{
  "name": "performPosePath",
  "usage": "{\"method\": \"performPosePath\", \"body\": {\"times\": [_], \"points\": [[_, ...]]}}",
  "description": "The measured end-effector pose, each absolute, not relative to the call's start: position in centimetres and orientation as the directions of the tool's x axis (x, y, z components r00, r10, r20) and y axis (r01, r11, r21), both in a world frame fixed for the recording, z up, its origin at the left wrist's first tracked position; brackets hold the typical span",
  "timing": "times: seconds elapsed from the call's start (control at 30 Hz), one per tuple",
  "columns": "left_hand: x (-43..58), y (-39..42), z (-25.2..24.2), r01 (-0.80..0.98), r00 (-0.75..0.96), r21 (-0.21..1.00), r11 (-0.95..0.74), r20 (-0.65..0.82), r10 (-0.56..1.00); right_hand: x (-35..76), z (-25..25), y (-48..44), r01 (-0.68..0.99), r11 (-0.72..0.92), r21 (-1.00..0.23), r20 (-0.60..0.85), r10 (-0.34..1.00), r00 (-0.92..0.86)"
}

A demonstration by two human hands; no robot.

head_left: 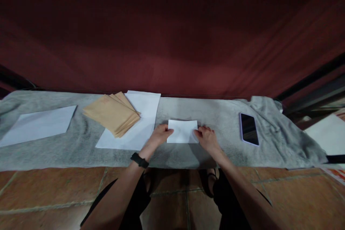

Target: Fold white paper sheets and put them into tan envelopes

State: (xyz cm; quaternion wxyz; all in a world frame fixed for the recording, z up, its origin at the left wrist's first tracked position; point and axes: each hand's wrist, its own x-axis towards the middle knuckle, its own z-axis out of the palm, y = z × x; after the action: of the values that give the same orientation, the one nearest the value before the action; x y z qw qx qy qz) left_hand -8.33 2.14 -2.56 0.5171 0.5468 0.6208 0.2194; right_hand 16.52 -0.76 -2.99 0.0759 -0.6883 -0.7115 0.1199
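A small white sheet of paper, seemingly folded [182, 132], lies on the grey cloth in front of me. My left hand [161, 135] grips its left edge, the thumb on top and the fingers underneath or behind. At the right edge my right hand [208, 138] pinches the paper in the same way, its fingers curled. To the left, a stack of brown envelopes [111, 113] rests partly over several white sheets [147, 109]. Both hands are close to the cloth, and the fingertips under the paper are hidden.
The grey cloth [178, 156] covers a long narrow surface against a dark red panel [161, 43]. A phone with a pale purple case [249, 129] lies at the right. Another white sheet [40, 125] lies at the far left. Brown floor tiles [54, 187] show below.
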Motion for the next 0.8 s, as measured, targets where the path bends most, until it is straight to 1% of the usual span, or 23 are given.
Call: {"method": "performPosePath", "body": {"times": [0.07, 0.13, 0.27, 0.37, 0.43, 0.5, 0.63, 0.8], "points": [[-8.0, 2.1, -2.4, 0.543, 0.121, 0.805, 0.239, -0.356, 0.927, 16.2, -2.7, -0.8, 0.972, 0.004, -0.235, -0.079, 0.997, -0.023], [-7.8, 2.1, -2.0, 0.643, 0.123, 0.744, 0.184, -0.337, 0.933, 16.0, -2.6, -0.9, 0.976, -0.007, -0.217, -0.088, 0.996, -0.012], [-7.3, 2.1, -0.8, 0.84, 0.094, 0.53, 0.118, -0.356, 0.93, 15.8, -2.6, -1.1, 0.98, -0.016, -0.198, -0.086, 0.996, -0.001], [-6.9, 2.0, -0.3, 0.914, 0.058, 0.394, 0.099, -0.368, 0.928, 15.8, -2.8, -1.3, 0.982, -0.023, -0.188, -0.069, 0.998, 0.01], [-6.7, 1.9, -0.1, 0.939, 0.033, 0.331, 0.097, -0.366, 0.93, 15.8, -2.9, -1.4, 0.983, -0.026, -0.182, -0.059, 0.998, 0.016], [-6.5, 1.9, 0.0, 0.951, 0.019, 0.293, 0.095, -0.362, 0.932, 15.8, -3.0, -1.4, 0.984, -0.026, -0.178, -0.051, 0.999, 0.017], [-6.4, 1.8, -0.1, 0.96, 0.017, 0.268, 0.085, -0.359, 0.933, 15.9, -3.1, -1.6, 0.985, -0.01, -0.173, -0.016, 1.0, 0.007], [-6.3, 1.7, -0.3, 0.97, 0.002, 0.229, 0.078, -0.327, 0.945, 16.1, -3.6, -1.7, 0.987, -0.02, -0.159, 0.107, 0.994, 0.037]]}}
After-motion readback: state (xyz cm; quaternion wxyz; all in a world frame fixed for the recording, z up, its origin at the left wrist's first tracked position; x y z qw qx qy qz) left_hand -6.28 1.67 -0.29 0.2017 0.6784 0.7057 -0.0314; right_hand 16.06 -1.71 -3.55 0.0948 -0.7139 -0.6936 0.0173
